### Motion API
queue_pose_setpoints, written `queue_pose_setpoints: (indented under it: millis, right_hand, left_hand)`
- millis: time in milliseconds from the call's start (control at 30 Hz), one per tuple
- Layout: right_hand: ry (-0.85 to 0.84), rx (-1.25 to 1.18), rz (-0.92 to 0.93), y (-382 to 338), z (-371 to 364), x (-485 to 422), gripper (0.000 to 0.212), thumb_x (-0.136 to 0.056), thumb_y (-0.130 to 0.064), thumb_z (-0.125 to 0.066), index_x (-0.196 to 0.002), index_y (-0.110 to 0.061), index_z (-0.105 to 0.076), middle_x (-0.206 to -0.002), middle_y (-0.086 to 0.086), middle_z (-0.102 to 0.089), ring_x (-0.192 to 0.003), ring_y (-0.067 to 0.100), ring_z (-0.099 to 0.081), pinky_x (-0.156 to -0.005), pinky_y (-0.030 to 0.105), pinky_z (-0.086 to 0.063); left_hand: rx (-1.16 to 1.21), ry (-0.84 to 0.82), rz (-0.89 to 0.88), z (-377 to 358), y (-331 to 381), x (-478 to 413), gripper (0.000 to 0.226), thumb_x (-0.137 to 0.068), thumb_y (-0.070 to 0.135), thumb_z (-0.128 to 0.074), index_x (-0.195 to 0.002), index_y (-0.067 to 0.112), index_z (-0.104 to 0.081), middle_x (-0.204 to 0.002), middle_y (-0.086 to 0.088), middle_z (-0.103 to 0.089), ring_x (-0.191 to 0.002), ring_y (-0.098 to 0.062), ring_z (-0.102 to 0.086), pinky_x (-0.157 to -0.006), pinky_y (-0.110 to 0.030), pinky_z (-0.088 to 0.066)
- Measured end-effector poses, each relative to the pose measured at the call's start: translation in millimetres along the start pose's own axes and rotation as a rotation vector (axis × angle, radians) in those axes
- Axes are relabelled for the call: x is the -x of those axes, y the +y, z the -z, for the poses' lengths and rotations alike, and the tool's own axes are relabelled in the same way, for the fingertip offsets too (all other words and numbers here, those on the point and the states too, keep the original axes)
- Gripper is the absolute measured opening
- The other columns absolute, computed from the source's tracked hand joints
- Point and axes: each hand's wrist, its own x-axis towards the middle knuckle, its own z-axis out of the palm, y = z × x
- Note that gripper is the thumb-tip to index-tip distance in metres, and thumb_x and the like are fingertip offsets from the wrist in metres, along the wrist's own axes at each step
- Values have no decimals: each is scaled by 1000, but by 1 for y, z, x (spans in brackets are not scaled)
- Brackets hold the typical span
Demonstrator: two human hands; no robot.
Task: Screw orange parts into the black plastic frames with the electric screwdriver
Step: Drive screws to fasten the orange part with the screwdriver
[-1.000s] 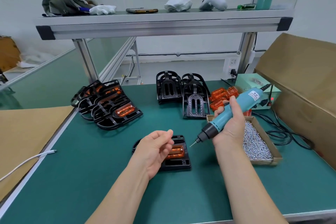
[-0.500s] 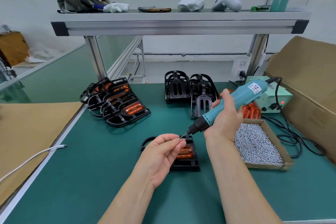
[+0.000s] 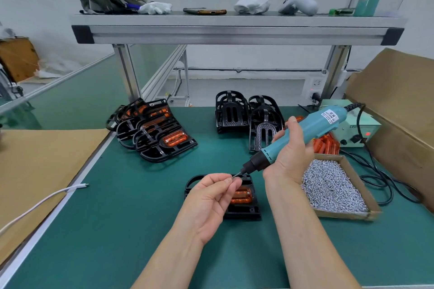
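Observation:
A black plastic frame (image 3: 244,212) with an orange part (image 3: 242,196) set in it lies flat on the green mat in front of me. My left hand (image 3: 209,199) hovers over its left side and pinches a small screw (image 3: 232,177) between thumb and forefinger. My right hand (image 3: 290,155) grips the teal electric screwdriver (image 3: 303,134), tilted down to the left. The bit tip touches the pinched screw just above the frame.
A cardboard tray of screws (image 3: 333,187) sits right of the frame. Loose orange parts (image 3: 326,145) and a power box (image 3: 357,129) lie behind it, with black cables (image 3: 380,178). Finished frames (image 3: 155,134) are stacked at left, bare frames (image 3: 244,117) at the back. A white cable (image 3: 42,202) crosses the left edge.
The screwdriver swung left and down until its bit met my left fingers. My left hand closed from a loose curl into a pinch on a screw.

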Motion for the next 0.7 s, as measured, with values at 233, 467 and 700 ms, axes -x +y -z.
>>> queue_pose_setpoints:
  millis: [233,467,700]
  right_hand:
    - [12,1,-23,2,2,3,19,-87,-24,-74,-99,-18,-61,-54,-14,-58,-52,3,-57,-51,19,-49]
    - [5,-3,-23,1,2,4,17,-88,-23,-74,-98,-18,-61,-55,-15,-59,-53,3,-58,-53,22,-50]
    - [4,-16,-35,1,3,4,17,-88,-23,-74,-98,-19,-61,-55,-16,-60,-53,3,-58,-52,20,-50]
  left_hand:
    - [22,2,-10,2,-5,2,12,-69,-11,-68,-71,0,-73,-87,-21,-72,-86,-25,-74,-64,-19,-58]
    - [61,36,-5,0,-7,4,17,-68,-11,-67,-84,-5,-66,-88,-22,-72,-85,-26,-74,-62,-20,-58]
    - [84,42,-10,1,-9,3,17,-70,-12,-65,-86,-6,-64,-88,-22,-72,-86,-26,-75,-62,-20,-58]
